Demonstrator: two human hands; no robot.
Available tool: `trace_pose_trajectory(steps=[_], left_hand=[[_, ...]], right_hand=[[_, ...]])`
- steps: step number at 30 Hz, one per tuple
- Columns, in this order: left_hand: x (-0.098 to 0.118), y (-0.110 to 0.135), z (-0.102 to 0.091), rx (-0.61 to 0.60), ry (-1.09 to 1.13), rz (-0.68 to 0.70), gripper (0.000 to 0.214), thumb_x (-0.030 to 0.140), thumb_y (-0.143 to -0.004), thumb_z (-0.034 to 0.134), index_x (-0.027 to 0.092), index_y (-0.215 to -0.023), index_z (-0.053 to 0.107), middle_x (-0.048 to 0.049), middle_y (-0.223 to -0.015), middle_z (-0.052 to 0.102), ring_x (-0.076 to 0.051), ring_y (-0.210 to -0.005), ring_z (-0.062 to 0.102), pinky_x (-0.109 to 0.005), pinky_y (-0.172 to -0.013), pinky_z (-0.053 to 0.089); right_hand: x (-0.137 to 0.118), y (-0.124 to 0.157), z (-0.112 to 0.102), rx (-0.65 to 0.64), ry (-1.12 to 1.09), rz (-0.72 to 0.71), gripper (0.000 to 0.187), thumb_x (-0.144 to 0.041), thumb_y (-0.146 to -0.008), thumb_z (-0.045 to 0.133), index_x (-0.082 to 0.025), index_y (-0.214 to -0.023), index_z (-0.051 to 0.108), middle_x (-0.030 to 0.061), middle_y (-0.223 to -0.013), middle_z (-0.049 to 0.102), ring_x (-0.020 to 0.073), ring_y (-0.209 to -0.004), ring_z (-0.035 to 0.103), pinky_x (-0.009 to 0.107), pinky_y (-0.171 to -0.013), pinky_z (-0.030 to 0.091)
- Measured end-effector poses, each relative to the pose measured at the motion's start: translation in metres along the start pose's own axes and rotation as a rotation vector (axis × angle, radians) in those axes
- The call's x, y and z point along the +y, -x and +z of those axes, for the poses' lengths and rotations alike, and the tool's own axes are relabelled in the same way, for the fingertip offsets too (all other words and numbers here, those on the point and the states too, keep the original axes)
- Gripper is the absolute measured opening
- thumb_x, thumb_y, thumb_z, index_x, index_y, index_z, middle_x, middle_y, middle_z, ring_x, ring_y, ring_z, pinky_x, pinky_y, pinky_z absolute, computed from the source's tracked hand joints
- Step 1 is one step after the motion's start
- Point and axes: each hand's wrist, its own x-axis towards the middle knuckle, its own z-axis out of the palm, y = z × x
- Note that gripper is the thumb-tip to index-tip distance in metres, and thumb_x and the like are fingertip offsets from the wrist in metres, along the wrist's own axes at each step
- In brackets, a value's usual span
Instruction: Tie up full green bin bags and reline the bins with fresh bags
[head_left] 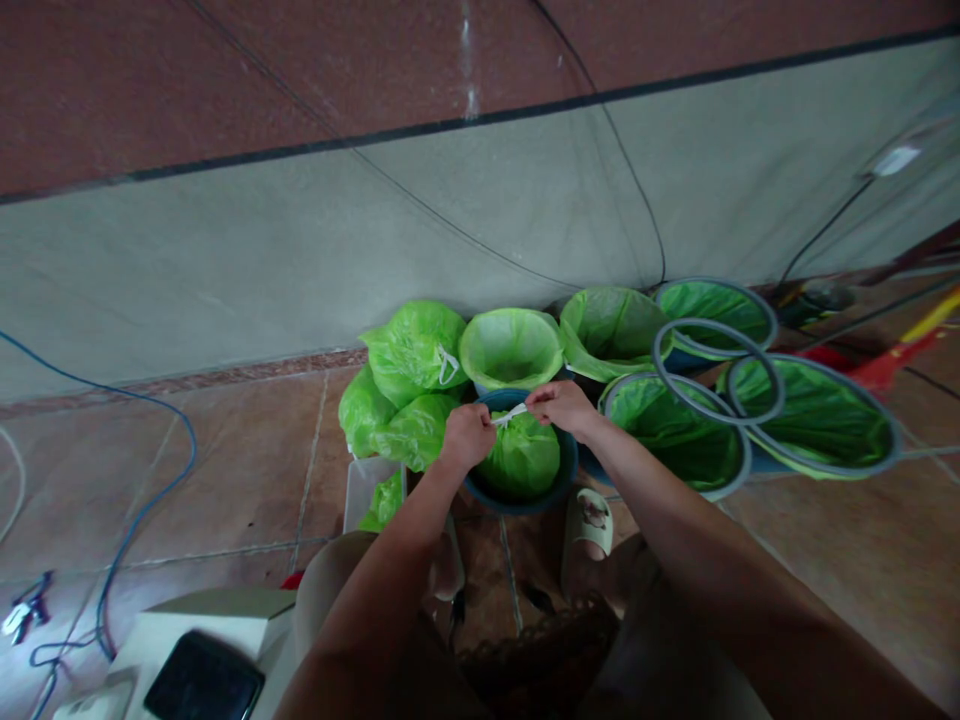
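Observation:
My left hand (469,436) is closed on one end of a white drawstring (510,414). The other end of it is pinched in my right hand (561,406), and the string runs nearly taut between them. Below the string, a green garbage bag (521,458) is gathered at its neck and sits inside a blue bin (568,478). Just behind it stands a bin lined with an open green bag (513,345). Several filled green bags (417,345) are piled to the left, one with its white drawstring showing.
Several lined bins (679,440) stand at the right, with a loose grey ring (718,326) lying across their rims. A clear plastic container (367,490) sits at the left. A black phone (204,678) rests on a white box (217,605). A blue cable (191,440) crosses the tiles.

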Motion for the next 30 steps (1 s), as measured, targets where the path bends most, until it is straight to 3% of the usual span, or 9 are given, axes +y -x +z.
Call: trace_pose_trajectory(steps=[6,11,13,17,21,23,25,27,30], left_hand=[[-0.003,0.002,0.003,-0.107,-0.123,-0.056,0.007,0.026,-0.078,0.069,0.019,-0.079,0.07,-0.0085,-0.084,0.073,-0.024,-0.083,0.069,-0.03,-0.075,0.05],[-0.017,0.004,0.026,-0.237,-0.137,-0.064,0.072,0.031,-0.066,0.083,0.014,-0.131,0.058,-0.0189,-0.13,0.065,-0.033,-0.117,0.063,-0.038,-0.098,0.049],[-0.023,0.003,0.039,-0.272,-0.048,-0.078,0.076,0.028,-0.068,0.082,0.014,-0.138,0.054,-0.0191,-0.138,0.059,-0.032,-0.124,0.059,-0.039,-0.106,0.045],[-0.03,0.001,0.06,-0.332,0.14,-0.139,0.025,0.019,-0.082,0.063,0.012,-0.104,0.073,-0.0134,-0.104,0.073,-0.029,-0.108,0.065,-0.039,-0.099,0.047],[-0.027,-0.003,0.066,-0.319,0.292,-0.193,0.019,0.016,-0.082,0.055,0.012,-0.079,0.073,-0.0061,-0.07,0.066,-0.02,-0.076,0.064,-0.032,-0.075,0.05],[-0.024,-0.006,0.065,-0.289,0.389,-0.231,0.019,0.017,-0.081,0.054,0.012,-0.073,0.071,-0.0033,-0.062,0.061,-0.017,-0.064,0.059,-0.03,-0.066,0.047],[-0.021,-0.007,0.062,-0.251,0.488,-0.263,0.019,0.018,-0.08,0.054,0.014,-0.066,0.066,-0.0006,-0.056,0.056,-0.014,-0.058,0.054,-0.028,-0.061,0.043],[-0.019,-0.009,0.058,-0.209,0.582,-0.285,0.02,0.019,-0.078,0.055,0.016,-0.06,0.06,0.0013,-0.054,0.052,-0.013,-0.056,0.05,-0.027,-0.058,0.04],[-0.017,-0.011,0.049,-0.153,0.71,-0.31,0.023,0.019,-0.077,0.055,0.017,-0.055,0.053,0.0024,-0.053,0.05,-0.012,-0.055,0.048,-0.026,-0.056,0.039]], right_hand=[[-0.003,0.002,-0.004,-0.041,-0.043,-0.014,0.006,-0.011,-0.066,0.066,-0.016,-0.067,0.068,-0.004,-0.046,0.055,0.0086,-0.043,0.048,0.021,-0.045,0.039],[-0.005,0.007,0.001,-0.071,0.094,0.023,0.007,-0.015,-0.076,0.064,-0.015,-0.079,0.07,-0.0016,-0.056,0.061,0.0102,-0.052,0.056,0.021,-0.052,0.045],[-0.004,0.008,0.002,-0.094,0.248,-0.001,0.012,-0.019,-0.081,0.062,-0.015,-0.086,0.072,0.0007,-0.063,0.066,0.0123,-0.058,0.061,0.022,-0.056,0.047],[0.006,0.008,0.003,-0.145,0.734,-0.189,0.031,-0.023,-0.076,0.07,-0.018,-0.106,0.073,0.0087,-0.101,0.075,0.023,-0.093,0.07,0.03,-0.081,0.052],[0.02,0.012,0.007,-0.291,0.929,-0.261,0.093,-0.025,-0.061,0.084,-0.017,-0.146,0.048,0.016,-0.14,0.059,0.0305,-0.125,0.059,0.037,-0.102,0.046],[0.025,0.014,0.011,-0.319,0.973,-0.238,0.102,-0.026,-0.06,0.085,-0.014,-0.151,0.04,0.0187,-0.144,0.055,0.0314,-0.13,0.055,0.038,-0.106,0.043],[0.027,0.016,0.016,-0.311,1.008,-0.194,0.09,-0.028,-0.069,0.081,-0.012,-0.149,0.042,0.02,-0.139,0.058,0.0316,-0.127,0.058,0.038,-0.104,0.044],[0.027,0.016,0.021,-0.304,1.026,-0.157,0.062,-0.03,-0.082,0.07,-0.009,-0.138,0.054,0.0205,-0.127,0.066,0.0313,-0.116,0.064,0.039,-0.098,0.048],[0.022,0.014,0.025,-0.291,1.002,-0.152,0.028,-0.031,-0.091,0.057,-0.01,-0.104,0.07,0.017,-0.103,0.073,0.0279,-0.099,0.069,0.036,-0.088,0.05]])
